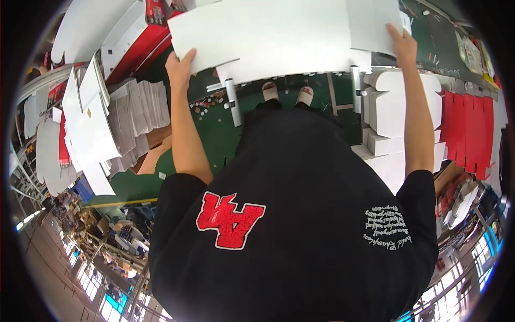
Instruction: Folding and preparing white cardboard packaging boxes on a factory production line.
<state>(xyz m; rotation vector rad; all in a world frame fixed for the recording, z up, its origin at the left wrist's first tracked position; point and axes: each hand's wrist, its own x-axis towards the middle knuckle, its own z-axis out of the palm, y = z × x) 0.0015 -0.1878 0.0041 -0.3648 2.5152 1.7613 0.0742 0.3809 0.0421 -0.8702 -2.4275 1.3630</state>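
Note:
A large white cardboard box blank (279, 37) lies flat in front of me, with cut slots along its near edge and a fold line toward the right. My left hand (181, 65) grips its near left corner, thumb on the upper face and fingers partly hidden. At the right end, my right hand (405, 47) is closed on the side edge of the same blank. Below its near edge show two metal cylinder-like supports, one at the left (232, 102) and one at the right (355, 88).
Stacked white blanks (142, 110) stand to the left beside tilted white sheets (91, 123). On the right are a stack of white cardboard (397, 102) and red sheets (466, 129). Paper scraps (206, 104) litter the green floor (214, 137) by my feet.

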